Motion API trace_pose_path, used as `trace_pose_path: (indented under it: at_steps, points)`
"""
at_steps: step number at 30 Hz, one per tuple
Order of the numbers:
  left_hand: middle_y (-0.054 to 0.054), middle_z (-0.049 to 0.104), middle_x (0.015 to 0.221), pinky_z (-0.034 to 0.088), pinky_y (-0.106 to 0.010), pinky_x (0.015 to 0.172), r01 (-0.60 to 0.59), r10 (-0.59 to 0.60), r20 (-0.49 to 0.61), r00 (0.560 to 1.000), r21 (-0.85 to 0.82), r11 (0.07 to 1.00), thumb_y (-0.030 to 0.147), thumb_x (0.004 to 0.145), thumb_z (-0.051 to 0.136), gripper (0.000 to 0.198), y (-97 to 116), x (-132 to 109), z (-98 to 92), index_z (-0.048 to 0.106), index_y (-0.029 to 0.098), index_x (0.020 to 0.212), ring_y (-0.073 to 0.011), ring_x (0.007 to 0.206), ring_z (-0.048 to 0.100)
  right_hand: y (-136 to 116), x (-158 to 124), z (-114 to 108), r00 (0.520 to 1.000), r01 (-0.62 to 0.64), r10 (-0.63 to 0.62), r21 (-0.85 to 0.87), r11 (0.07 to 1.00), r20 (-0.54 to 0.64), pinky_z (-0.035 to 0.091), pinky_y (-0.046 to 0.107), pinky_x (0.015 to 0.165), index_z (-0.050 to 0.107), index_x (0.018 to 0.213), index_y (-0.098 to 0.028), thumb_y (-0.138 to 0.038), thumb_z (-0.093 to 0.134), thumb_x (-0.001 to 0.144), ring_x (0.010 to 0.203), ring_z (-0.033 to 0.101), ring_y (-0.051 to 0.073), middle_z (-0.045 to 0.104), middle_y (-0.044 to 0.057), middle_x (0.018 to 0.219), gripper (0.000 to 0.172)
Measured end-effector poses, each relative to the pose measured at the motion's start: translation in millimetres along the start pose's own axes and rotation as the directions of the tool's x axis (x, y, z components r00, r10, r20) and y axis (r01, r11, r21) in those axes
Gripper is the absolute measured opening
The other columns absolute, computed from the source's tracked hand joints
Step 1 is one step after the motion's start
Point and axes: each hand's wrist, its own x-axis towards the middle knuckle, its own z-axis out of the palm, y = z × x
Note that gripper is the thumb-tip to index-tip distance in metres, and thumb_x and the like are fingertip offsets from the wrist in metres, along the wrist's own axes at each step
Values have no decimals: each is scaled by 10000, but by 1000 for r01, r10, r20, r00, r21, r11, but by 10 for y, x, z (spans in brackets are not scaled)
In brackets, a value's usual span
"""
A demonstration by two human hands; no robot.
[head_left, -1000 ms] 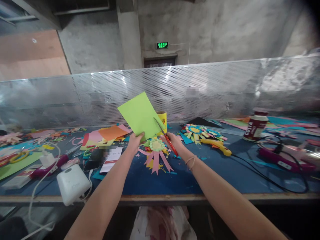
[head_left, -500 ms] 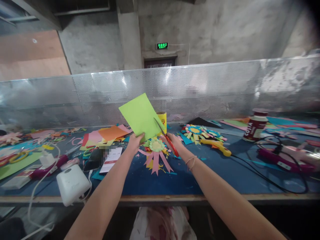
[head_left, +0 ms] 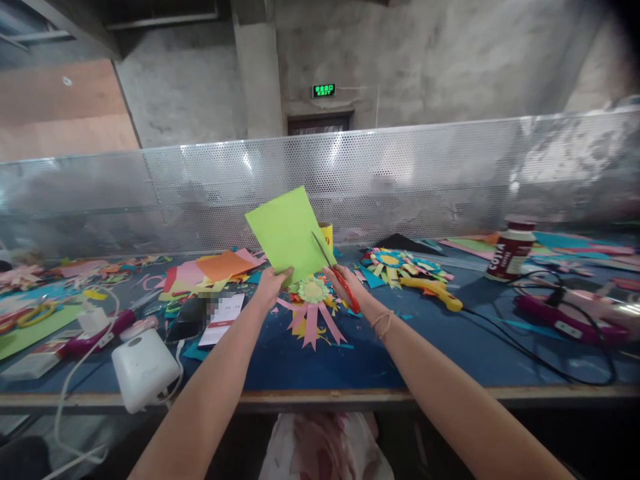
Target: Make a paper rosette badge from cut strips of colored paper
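Observation:
A sheet of light green paper (head_left: pixel 285 230) is held up above the table, its lower left corner pinched by my left hand (head_left: pixel 273 285). My right hand (head_left: pixel 347 283) grips red-handled scissors (head_left: pixel 353 293), whose dark blade lies across the sheet's right side. Whether the blades are cutting into the paper I cannot make out. Below the sheet, between my forearms, a paper rosette (head_left: pixel 314 291) with a pale yellow-green centre and pink tails lies on the blue table (head_left: pixel 320 370). A yellow container (head_left: pixel 327 235) stands partly hidden behind the paper.
Right of my hands lie another rosette (head_left: pixel 390 259) and a yellow glue gun (head_left: pixel 440 293) with a black cable. Farther right stands a brown bottle (head_left: pixel 511 250). Leftward are a phone (head_left: pixel 223 320), a white charger (head_left: pixel 145 369), coloured paper (head_left: pixel 225 265) and yellow-handled scissors (head_left: pixel 37 313).
The green sheet has shifted slightly right and turned a little more upright. My left hand moved slightly right with it; the scissors stay at the sheet's right side.

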Motion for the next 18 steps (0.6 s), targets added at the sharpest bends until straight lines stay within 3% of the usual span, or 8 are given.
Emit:
trace_pose_path:
  at_steps: [11,18]
  points:
    - [-64,656,714,441,-228,459,-21,21,-3,1000,-1,1000,296,558,717,345,-46,37,-16,644,114,842,-138,548,577,-29,12,9,999,-16,11,-117,993,-45,297,241,490,386,584,-195,-524,357,789,508,433,124,452,10,521,388]
    - [-58,660,728,470,-244,490,-1,2,19,1000,-50,999,289,569,711,344,-42,42,-11,635,117,857,-135,546,588,12,8,29,997,15,-25,-155,988,-66,318,240,505,429,597,-188,-497,379,786,546,501,149,507,20,546,365]
